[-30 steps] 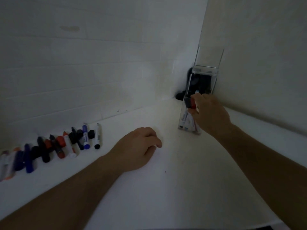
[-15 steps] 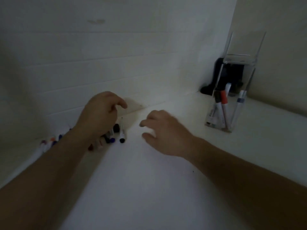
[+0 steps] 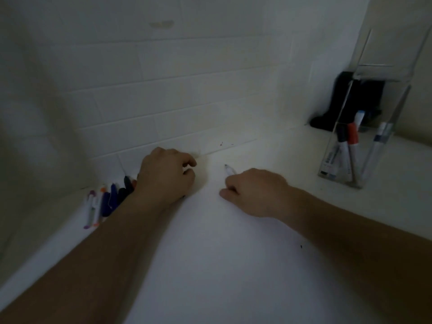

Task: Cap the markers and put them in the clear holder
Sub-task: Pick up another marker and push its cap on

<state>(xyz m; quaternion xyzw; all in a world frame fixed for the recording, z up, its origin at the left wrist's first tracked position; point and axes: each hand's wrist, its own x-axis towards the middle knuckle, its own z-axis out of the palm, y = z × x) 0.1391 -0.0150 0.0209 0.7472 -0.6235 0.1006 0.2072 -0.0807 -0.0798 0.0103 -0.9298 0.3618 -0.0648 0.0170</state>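
Note:
A row of markers and caps (image 3: 106, 199) lies on the white counter at the left, along the tiled wall; my left forearm hides part of it. My left hand (image 3: 167, 174) rests curled over the right end of the row, and what its fingers hold is hidden. My right hand (image 3: 254, 191) grips a white uncapped marker (image 3: 229, 170) whose dark tip points up and away. The clear holder (image 3: 376, 127) stands at the right with several capped markers inside, one with a red cap (image 3: 352, 136).
The white counter (image 3: 222, 253) runs along a white tiled wall (image 3: 187, 94). A dark object (image 3: 346, 101) stands in the corner behind the clear holder. A side wall rises at the far right.
My right hand has left the holder, come leftward and picked up a white marker. My left hand has dropped onto the right end of the marker row.

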